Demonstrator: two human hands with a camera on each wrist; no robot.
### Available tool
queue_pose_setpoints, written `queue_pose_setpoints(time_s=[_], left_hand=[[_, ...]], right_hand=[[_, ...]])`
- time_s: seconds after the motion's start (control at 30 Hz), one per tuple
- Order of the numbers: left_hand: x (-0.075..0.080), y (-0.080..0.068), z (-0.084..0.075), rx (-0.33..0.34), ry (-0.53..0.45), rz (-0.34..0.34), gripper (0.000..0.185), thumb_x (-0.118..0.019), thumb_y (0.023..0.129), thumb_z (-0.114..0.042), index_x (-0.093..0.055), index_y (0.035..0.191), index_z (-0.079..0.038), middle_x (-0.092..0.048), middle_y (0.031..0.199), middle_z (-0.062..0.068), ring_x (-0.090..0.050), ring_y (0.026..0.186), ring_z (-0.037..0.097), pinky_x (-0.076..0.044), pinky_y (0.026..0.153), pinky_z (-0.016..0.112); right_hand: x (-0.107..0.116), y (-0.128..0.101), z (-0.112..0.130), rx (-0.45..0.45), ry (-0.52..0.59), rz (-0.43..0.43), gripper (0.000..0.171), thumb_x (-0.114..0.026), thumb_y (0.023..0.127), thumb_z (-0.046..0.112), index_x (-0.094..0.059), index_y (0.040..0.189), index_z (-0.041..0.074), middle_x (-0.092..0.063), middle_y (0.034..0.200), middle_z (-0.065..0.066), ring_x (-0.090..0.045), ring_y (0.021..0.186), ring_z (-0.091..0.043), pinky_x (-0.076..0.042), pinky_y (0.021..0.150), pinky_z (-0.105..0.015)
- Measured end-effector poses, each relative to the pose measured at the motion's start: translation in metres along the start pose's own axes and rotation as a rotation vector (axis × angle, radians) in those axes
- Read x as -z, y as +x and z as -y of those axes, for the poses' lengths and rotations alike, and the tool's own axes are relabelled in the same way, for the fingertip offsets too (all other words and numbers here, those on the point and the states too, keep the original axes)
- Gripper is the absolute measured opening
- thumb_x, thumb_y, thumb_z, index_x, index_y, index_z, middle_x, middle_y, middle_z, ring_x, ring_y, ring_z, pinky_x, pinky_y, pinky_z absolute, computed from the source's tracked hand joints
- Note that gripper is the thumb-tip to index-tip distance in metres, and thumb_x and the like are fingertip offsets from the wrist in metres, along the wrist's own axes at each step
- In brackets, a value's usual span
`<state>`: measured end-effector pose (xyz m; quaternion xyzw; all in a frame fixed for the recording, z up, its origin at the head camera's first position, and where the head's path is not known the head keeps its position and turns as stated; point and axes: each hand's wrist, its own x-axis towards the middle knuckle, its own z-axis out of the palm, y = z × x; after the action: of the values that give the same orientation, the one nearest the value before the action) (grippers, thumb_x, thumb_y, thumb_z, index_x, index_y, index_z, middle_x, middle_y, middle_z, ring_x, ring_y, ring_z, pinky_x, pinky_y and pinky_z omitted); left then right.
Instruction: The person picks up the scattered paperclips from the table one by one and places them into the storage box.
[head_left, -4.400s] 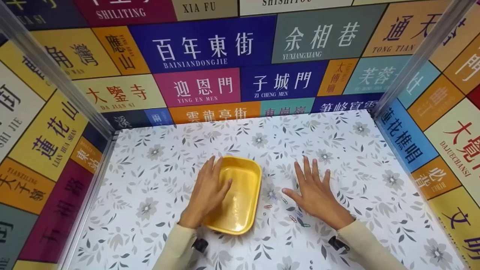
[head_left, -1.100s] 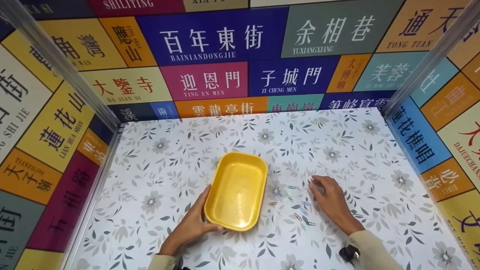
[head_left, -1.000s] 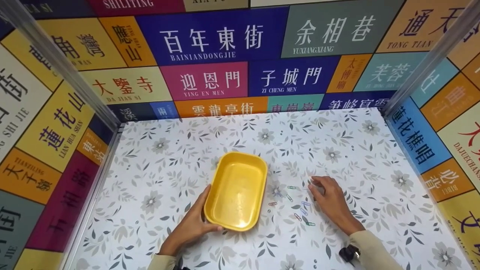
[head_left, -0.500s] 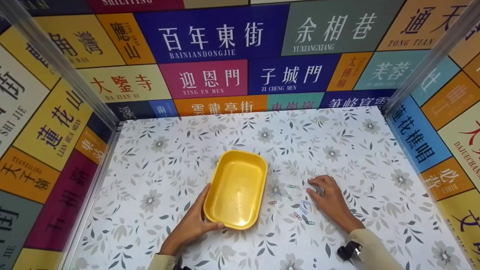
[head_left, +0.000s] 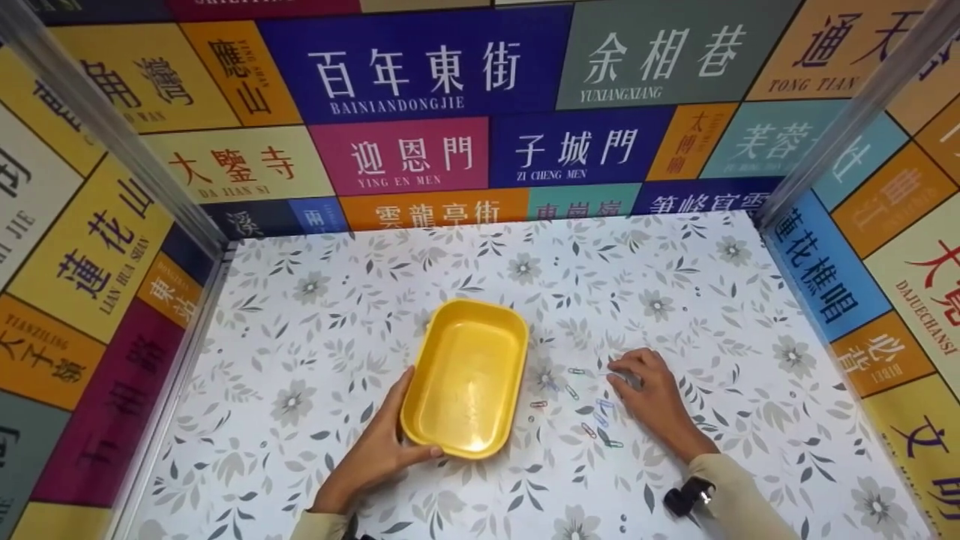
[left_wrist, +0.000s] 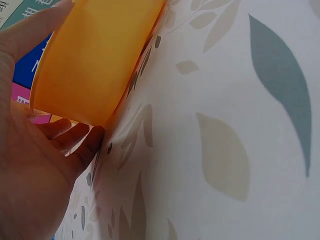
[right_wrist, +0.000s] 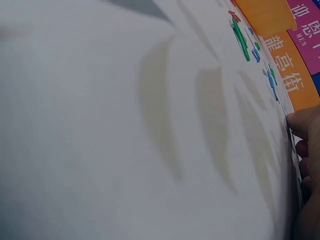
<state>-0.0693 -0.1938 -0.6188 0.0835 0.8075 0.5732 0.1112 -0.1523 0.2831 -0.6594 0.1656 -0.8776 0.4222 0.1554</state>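
Observation:
A yellow plastic tray (head_left: pixel 465 382) lies on the flower-patterned table, with nothing in it. My left hand (head_left: pixel 375 450) holds its near left corner, thumb along the near side and fingers against the left wall; the left wrist view shows those fingers (left_wrist: pixel 82 145) low by the tray's wall (left_wrist: pixel 100 60). To the right of the tray, my right hand (head_left: pixel 652 397) is down at the table, fingers curled. A thin pale paper clip (head_left: pixel 604 373) shows at its thumb and index fingertips. In the right wrist view the thumb (right_wrist: pixel 300 122) touches down close to the tabletop.
Several coloured paper clips lie between tray and right hand: green (head_left: pixel 576 371), red (head_left: pixel 538 405), blue (head_left: pixel 604 406), another red (head_left: pixel 589 430) and another green (head_left: pixel 613 444). Upright panels (head_left: pixel 420 67) with printed signs enclose the table's back and sides.
My left hand has moved from over the tray to its near left corner. My right hand, spread before, has curled its fingers down at the table. Over the last second both hands barely move.

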Motion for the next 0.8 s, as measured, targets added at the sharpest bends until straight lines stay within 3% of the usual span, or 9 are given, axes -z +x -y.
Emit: queue_pose_setpoints(time_s=[0.23,0.57,0.8], left_hand=[[0.0007,-0.0006,-0.0015,-0.043,0.03,0.006,0.138,-0.103,0.077,-0.042,-0.013,0.179,-0.021,-0.018,0.184,0.003,-0.02,0.167,0.026,-0.013,0.134,0.052],[-0.0005,0.0011,-0.001,-0.025,0.036,0.003,0.138,-0.103,0.076,-0.041,-0.014,0.179,-0.024,-0.02,0.183,0.002,-0.021,0.166,0.022,-0.013,0.134,0.049],[-0.0017,0.001,0.0007,-0.029,0.014,-0.011,0.138,-0.104,0.075,-0.039,-0.015,0.179,-0.021,-0.022,0.183,0.002,-0.023,0.166,0.024,-0.013,0.134,0.049]], right_hand=[[-0.0027,-0.0005,-0.0026,0.031,-0.002,-0.001,0.019,-0.088,0.087,-0.008,-0.085,0.102,0.004,-0.067,0.103,-0.009,-0.057,0.099,-0.021,-0.042,0.083,-0.022],[-0.0026,-0.0012,-0.0041,0.046,-0.008,-0.005,0.019,-0.089,0.087,-0.009,-0.085,0.098,0.005,-0.068,0.102,-0.005,-0.06,0.099,-0.022,-0.044,0.088,-0.022],[-0.0026,-0.0012,-0.0063,0.07,0.0,-0.008,0.019,-0.089,0.086,-0.01,-0.084,0.097,0.005,-0.067,0.099,-0.003,-0.058,0.095,-0.019,-0.043,0.085,-0.023]])
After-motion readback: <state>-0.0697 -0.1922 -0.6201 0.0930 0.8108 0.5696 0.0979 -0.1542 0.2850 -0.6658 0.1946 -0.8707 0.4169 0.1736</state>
